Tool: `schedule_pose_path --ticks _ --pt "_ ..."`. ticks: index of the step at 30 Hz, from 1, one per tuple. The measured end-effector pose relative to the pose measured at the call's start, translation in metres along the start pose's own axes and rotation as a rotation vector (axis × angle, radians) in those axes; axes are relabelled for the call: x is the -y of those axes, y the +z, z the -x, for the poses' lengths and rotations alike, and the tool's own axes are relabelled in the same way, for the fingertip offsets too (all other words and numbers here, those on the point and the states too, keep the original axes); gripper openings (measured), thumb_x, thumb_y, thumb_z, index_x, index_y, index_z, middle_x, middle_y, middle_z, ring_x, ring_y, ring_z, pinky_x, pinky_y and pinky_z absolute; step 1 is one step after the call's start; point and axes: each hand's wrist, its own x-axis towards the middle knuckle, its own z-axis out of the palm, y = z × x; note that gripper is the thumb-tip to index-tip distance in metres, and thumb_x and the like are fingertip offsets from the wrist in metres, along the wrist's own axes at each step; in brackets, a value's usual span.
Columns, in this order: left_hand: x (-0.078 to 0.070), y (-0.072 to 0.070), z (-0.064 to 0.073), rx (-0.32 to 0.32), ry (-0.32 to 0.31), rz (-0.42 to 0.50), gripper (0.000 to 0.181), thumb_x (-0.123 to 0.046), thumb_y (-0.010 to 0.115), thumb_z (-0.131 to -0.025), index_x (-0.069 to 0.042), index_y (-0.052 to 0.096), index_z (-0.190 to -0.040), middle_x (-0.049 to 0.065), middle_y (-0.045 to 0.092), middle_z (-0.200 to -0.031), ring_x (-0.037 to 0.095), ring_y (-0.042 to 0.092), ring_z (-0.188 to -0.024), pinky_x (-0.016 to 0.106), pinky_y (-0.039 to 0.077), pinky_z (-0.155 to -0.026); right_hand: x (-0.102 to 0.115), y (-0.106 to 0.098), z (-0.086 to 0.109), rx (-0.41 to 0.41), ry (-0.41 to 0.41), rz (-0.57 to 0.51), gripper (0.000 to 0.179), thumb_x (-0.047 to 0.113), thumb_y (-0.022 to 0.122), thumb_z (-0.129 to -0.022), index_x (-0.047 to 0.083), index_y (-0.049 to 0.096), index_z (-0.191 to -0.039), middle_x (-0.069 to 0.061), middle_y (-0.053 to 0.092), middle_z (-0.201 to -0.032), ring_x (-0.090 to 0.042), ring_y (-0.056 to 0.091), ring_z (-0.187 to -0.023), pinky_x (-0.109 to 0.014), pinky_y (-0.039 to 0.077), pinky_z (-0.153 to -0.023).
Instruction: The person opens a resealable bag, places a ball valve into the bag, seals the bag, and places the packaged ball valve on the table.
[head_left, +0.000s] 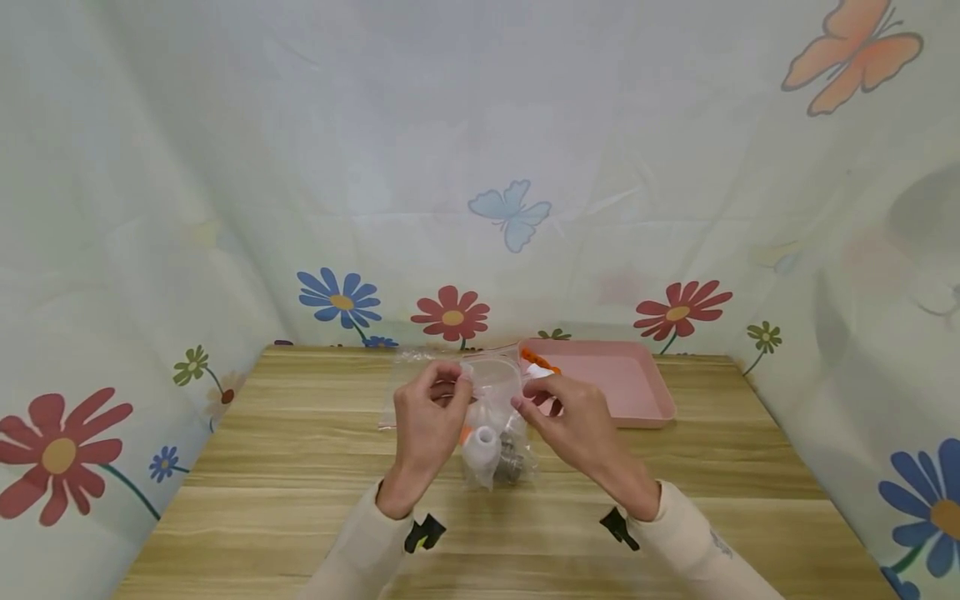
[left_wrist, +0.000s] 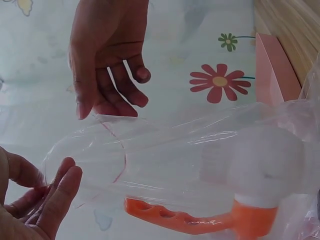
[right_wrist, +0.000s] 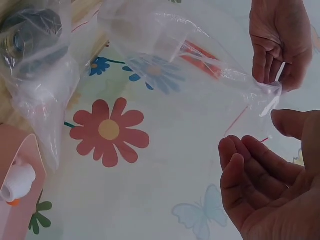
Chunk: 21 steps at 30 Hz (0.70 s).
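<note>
A clear zip bag (left_wrist: 165, 150) with a red seal line stretches up from the table. My left hand (head_left: 431, 425) pinches its top edge between thumb and fingers. My right hand (head_left: 566, 421) is at the opposite side of the bag's mouth. Its fingers (right_wrist: 260, 175) are loosely bent, the thumb apart from them, fingertips right at the bag's edge. Inside or behind the clear film show an orange grooved handle (left_wrist: 170, 217) and a rounded white part (left_wrist: 265, 160). Lower down, a white funnel-like piece (head_left: 482, 447) and a grey ringed part (head_left: 510, 462) lie in clear plastic.
A shallow pink tray (head_left: 637, 392) stands at the back right, with an orange strip (head_left: 538, 360) and a small white piece (right_wrist: 20, 182) at its left end. Another clear bag (head_left: 401, 392) lies flat behind my left hand. A flowered curtain (head_left: 375, 167) borders the wooden table (head_left: 300, 483).
</note>
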Motion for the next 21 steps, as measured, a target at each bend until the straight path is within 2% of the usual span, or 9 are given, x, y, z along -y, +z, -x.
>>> schedule_pose_path --ticks 8,13,18,21 --pt "0.0016 -0.0015 0.0014 0.010 -0.024 0.013 0.004 -0.008 0.066 -0.090 -0.005 0.068 -0.089 0.011 0.072 -0.080 0.014 0.072 -0.066 0.025 0.058 -0.062 -0.0005 0.0073 -0.0024 -0.020 -0.032 -0.029 0.008 0.016 0.075 -0.086 0.010 0.076 -0.091 0.003 0.073 -0.077 -0.004 0.058 -0.061 -0.028 0.053 -0.057" --pt "-0.0006 -0.0029 0.0015 0.015 -0.017 0.014 0.004 -0.009 0.066 -0.091 -0.006 0.068 -0.088 0.010 0.072 -0.079 0.013 0.072 -0.066 0.025 0.058 -0.062 0.0007 0.0080 -0.0019 -0.049 -0.046 -0.022 0.008 0.013 0.075 -0.086 0.008 0.077 -0.092 0.002 0.073 -0.076 -0.004 0.059 -0.062 -0.025 0.052 -0.058" --pt "-0.0007 -0.0055 0.0018 0.019 -0.020 0.011 0.005 -0.010 0.066 -0.091 -0.006 0.068 -0.089 0.009 0.071 -0.079 0.012 0.072 -0.066 0.025 0.058 -0.062 0.0025 0.0059 -0.0045 -0.106 -0.094 -0.025 0.005 0.009 0.076 -0.084 0.008 0.076 -0.089 0.002 0.072 -0.073 -0.004 0.058 -0.060 -0.019 0.048 -0.057" --pt "0.0001 -0.0071 0.0016 0.027 -0.033 0.026 0.004 -0.009 0.066 -0.091 -0.005 0.068 -0.089 0.010 0.071 -0.078 0.013 0.072 -0.066 0.024 0.058 -0.061 0.0034 0.0026 -0.0073 -0.132 -0.123 -0.029 0.005 0.007 0.077 -0.082 0.007 0.076 -0.087 0.001 0.072 -0.073 -0.005 0.057 -0.060 -0.020 0.048 -0.056"
